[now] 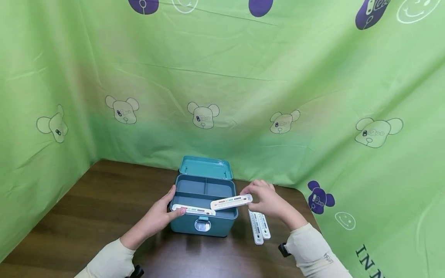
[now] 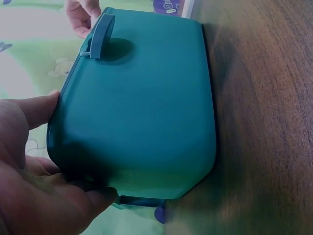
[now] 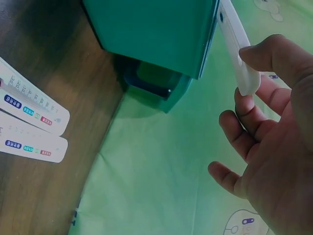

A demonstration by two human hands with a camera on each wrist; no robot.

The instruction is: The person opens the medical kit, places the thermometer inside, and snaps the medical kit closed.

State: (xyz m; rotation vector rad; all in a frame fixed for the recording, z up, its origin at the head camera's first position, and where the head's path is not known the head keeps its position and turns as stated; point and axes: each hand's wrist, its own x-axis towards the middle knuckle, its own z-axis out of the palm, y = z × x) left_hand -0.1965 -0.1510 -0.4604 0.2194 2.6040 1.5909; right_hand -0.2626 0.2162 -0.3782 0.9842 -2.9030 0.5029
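Note:
A teal storage box point(image 1: 187, 227) stands on the table with its lid point(image 1: 206, 167) up and a divided tray point(image 1: 190, 185) inside. My left hand point(image 1: 160, 208) grips the box's left side, with the thumb at the front rim and the fingers around the side. A white thermometer point(image 1: 199, 211) lies along the inside of the front rim, one end by that thumb. Over the box's right part, my right hand point(image 1: 265, 199) pinches a second white thermometer point(image 1: 231, 201) by its right end, between thumb and fingers. Its left end is close to the first one; contact cannot be told.
Two more white thermometers point(image 1: 256, 227) lie side by side on the brown wooden table point(image 1: 114, 200), right of the box. A clear latch point(image 1: 202, 224) is on the box's front. Green printed cloth point(image 1: 243, 88) hangs behind the table and along its sides.

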